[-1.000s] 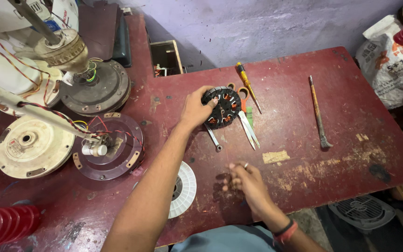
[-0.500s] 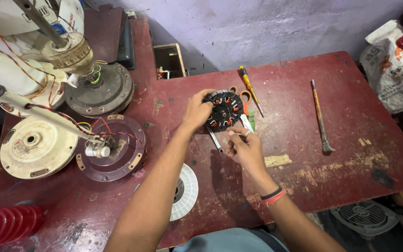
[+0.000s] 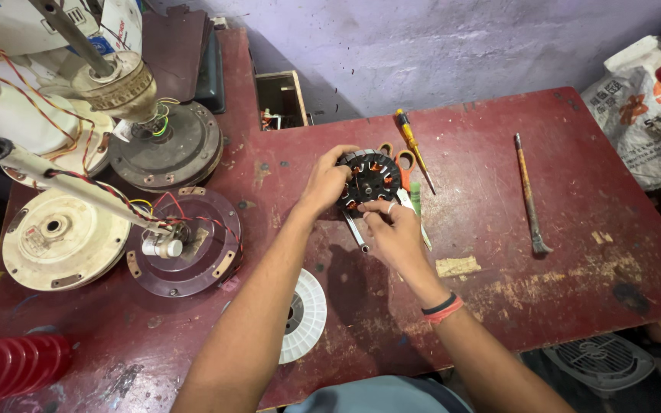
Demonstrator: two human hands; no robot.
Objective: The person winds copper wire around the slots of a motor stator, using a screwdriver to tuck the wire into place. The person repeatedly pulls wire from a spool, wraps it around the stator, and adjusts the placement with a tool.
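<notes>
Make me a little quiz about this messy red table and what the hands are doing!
1. True or false: both hands touch the round black stator.
2. Which tool lies alone to the right of the hands? A) the screwdriver B) the long rusty tool C) the scissors
3. Fill in: the white spool lies on the table beside the person's ____ arm.

Key
1. True: the left hand holds its edge, and the right hand has fingers on its front.
2. B
3. left
</notes>
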